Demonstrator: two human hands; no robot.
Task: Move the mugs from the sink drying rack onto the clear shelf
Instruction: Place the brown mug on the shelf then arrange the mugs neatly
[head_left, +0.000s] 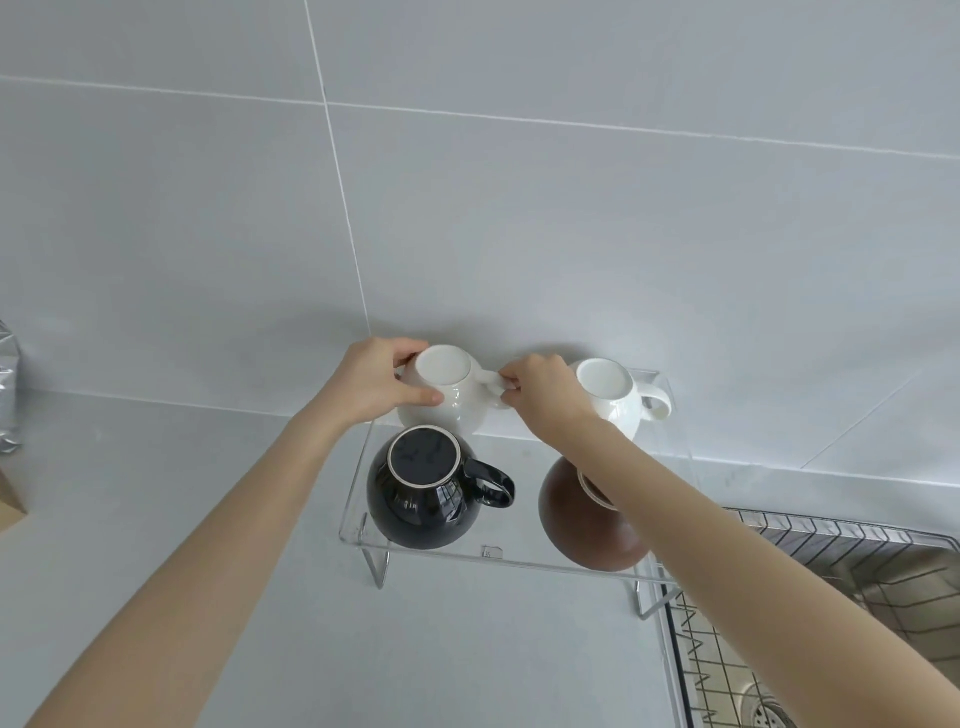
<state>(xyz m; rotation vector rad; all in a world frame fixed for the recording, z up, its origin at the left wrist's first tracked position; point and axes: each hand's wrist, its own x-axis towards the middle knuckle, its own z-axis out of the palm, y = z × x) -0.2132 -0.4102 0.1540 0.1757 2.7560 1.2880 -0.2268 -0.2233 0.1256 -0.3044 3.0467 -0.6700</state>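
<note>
Your left hand (382, 382) grips the white mug (447, 395) body, right hand (540, 392) pinches its handle; mug's upside-down at the clear shelf (363, 499) back-left corner. Risk: shoving it fwd knocks the black mug (423, 488) w/ its rim off the shelf's front edge.

The right forearm (691, 499) covers the base and upper right side of the brown mug (576, 525); its handle is not visible. Beside the clear shelf (358, 525), the drying rack (831, 571) is cut off by the right and bottom edges. The small label (492, 552) on the shelf's front edge is too small to read.
</note>
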